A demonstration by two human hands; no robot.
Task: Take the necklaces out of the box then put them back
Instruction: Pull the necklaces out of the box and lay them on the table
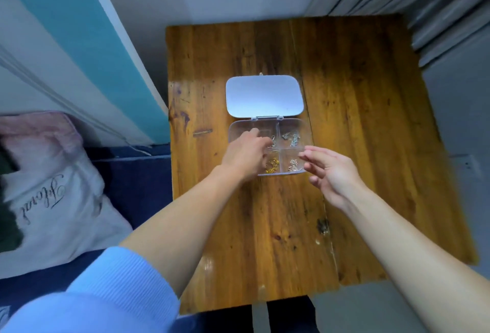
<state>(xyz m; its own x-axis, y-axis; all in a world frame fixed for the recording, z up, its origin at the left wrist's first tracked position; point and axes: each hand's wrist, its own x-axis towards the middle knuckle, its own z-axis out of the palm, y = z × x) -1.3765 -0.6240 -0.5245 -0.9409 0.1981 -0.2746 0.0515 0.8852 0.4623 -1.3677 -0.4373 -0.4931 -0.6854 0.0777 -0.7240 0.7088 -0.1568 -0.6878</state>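
A clear plastic box [268, 122] with four compartments lies on the wooden table [358, 120], its white lid [263, 97] flipped open behind it. A silver necklace [291, 138] fills the far right compartment. A gold necklace [273, 166] lies near left, and a pale pinkish one [293, 167] near right. My left hand [246, 156] reaches into the far left compartment, fingers curled down beside a thin silver chain [272, 142]; its fingertips are hidden. My right hand [331, 171] hovers by the box's near right corner, fingers spread, holding nothing.
A bed with a dark blue sheet and a pale pillow [53, 195] runs along the table's left edge. A wall stands behind the table and grey curtains [424, 1] hang at the right. The table's near edge is close to my body.
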